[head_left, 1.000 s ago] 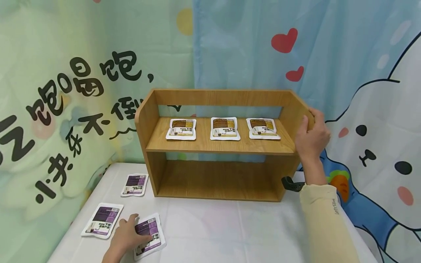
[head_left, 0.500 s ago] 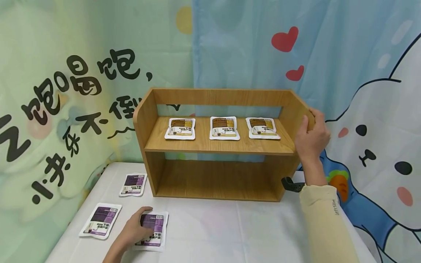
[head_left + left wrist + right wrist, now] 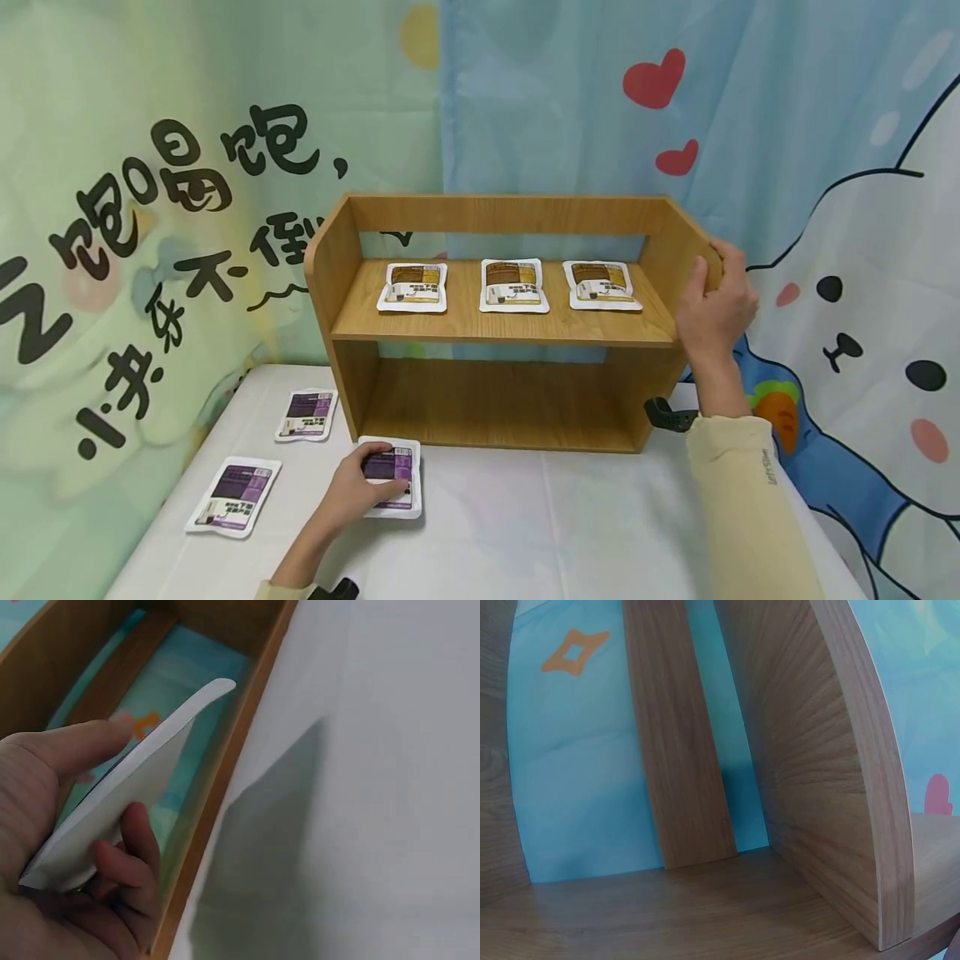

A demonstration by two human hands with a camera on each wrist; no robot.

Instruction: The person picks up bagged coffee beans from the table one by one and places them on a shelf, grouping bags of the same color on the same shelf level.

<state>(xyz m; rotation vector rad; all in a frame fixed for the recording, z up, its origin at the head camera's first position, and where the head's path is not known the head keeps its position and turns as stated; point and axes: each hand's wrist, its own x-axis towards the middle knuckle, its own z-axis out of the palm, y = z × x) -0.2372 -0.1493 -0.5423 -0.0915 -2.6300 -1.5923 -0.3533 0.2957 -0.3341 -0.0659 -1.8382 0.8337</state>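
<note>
My left hand (image 3: 348, 492) holds a flat white packet (image 3: 402, 462) with a purple label, near the lower left corner of a two-tier wooden shelf (image 3: 495, 335). In the left wrist view the thumb lies over one face of the packet (image 3: 142, 776) and curled fingers support its pale back. The packet is tilted, and a shadow falls on the white cloth beyond. With my right hand (image 3: 717, 308) I grip the front edge of the shelf's right side panel. The right wrist view shows mostly wooden panels (image 3: 810, 750); the gripping fingers are hidden there.
Three brown-labelled packets, left (image 3: 413, 287), middle (image 3: 514, 286) and right (image 3: 602, 286), lie in a row on the upper tier. Two purple-labelled packets, one farther (image 3: 307, 415) and one nearer (image 3: 234, 497), lie on the white tablecloth (image 3: 510, 533). Printed curtains (image 3: 540, 108) hang behind.
My left hand has moved right and away from me with the purple-labelled packet, from the near table area toward the shelf. The right hand keeps its grip on the side panel.
</note>
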